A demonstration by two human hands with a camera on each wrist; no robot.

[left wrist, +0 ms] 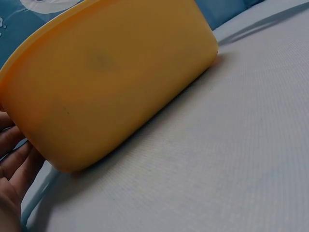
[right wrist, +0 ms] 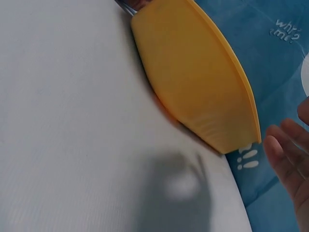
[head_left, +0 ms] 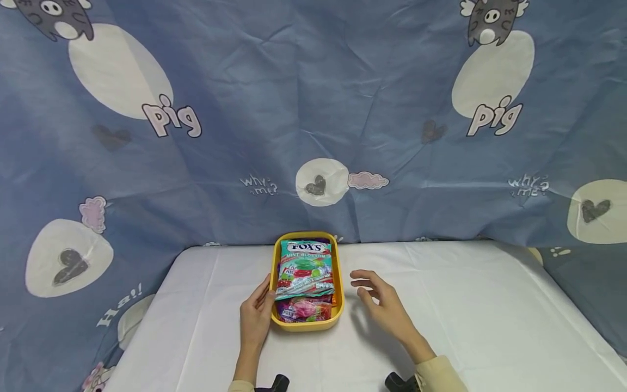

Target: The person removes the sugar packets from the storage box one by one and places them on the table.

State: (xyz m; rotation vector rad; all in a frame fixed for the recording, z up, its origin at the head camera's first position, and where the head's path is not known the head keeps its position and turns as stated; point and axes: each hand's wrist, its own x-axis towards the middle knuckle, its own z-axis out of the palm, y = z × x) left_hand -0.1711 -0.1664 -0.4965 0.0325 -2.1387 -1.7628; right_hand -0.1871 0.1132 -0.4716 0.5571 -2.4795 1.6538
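A yellow plastic basket (head_left: 308, 327) holds several candy bags and stands on the white-covered table. On top lies a teal Fox's Mint Blossom candy bag (head_left: 306, 267). Below it, a purple-pink candy bag (head_left: 303, 309) shows at the near end. My left hand (head_left: 257, 313) rests along the basket's left side, its fingers at the outer wall and the thumb near the rim. In the left wrist view those fingers (left wrist: 21, 166) lie fairly straight beside the basket's corner. My right hand (head_left: 384, 307) hovers right of the basket, apart from it, fingers loosely bent and holding nothing.
The white cloth (head_left: 465, 305) covers the table on both sides of the basket. A blue curtain (head_left: 392, 120) with pig and heart prints hangs right behind the table's far edge, close to the basket's far end.
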